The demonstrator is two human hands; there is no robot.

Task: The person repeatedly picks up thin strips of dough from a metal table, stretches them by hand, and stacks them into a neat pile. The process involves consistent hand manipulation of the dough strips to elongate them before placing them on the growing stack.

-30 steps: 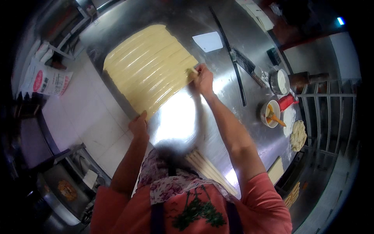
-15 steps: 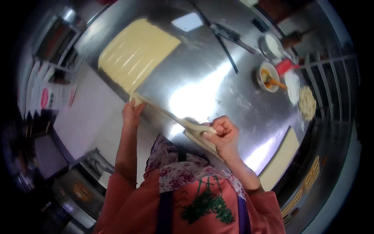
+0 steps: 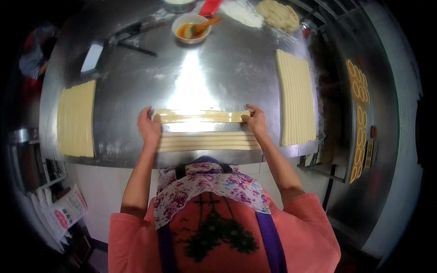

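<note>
Dough strip (image 3: 200,116): bent and lifted 0.5 s ago, now drawn straight left to right, shiny face up, just beyond the near dough rods (image 3: 207,142). Left hand (image 3: 149,125) came away from the dough sheet (image 3: 76,119), now on strip's left end; right hand (image 3: 257,122) on its right end. View turned: sheet now left, white bowl (image 3: 191,41) far middle.

Steel table (image 3: 246,68), white glare (image 3: 190,84) on top; pale tiled floor (image 3: 98,184); metal rack (image 3: 322,174) at right
</note>
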